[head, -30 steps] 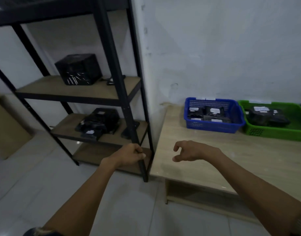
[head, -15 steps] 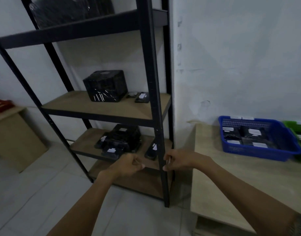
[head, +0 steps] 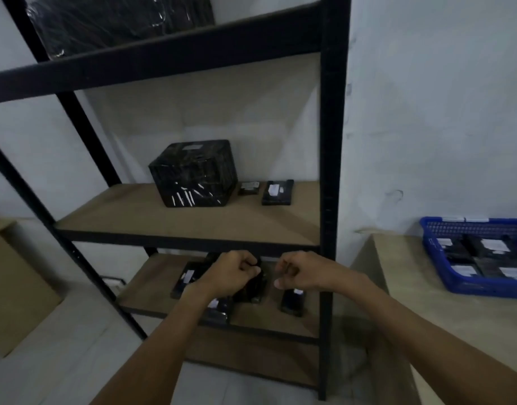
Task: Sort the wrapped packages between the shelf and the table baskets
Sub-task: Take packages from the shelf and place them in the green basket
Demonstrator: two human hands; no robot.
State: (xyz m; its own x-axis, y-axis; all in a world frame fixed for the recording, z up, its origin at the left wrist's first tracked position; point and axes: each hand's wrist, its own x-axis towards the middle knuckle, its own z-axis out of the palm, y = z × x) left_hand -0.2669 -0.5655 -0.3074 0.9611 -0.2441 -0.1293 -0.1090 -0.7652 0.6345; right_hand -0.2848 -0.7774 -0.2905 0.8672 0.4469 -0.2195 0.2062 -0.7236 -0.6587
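Pale wall (head: pixel 426 112), tiled floor (head: pixel 76 355) (dim light)

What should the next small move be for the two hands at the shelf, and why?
Probably open the left hand and close it on the black wrapped package just behind it on the lower shelf board. Both hands hover there with fingers curled. The right hand holds nothing, and whether the left already touches the package is unclear.

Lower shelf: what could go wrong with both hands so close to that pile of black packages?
1. A package lies right at the front edge of the lower shelf, beside the left hand; a nudge could tip it off.
2. The right hand is just below the middle shelf beam and might knock against it.
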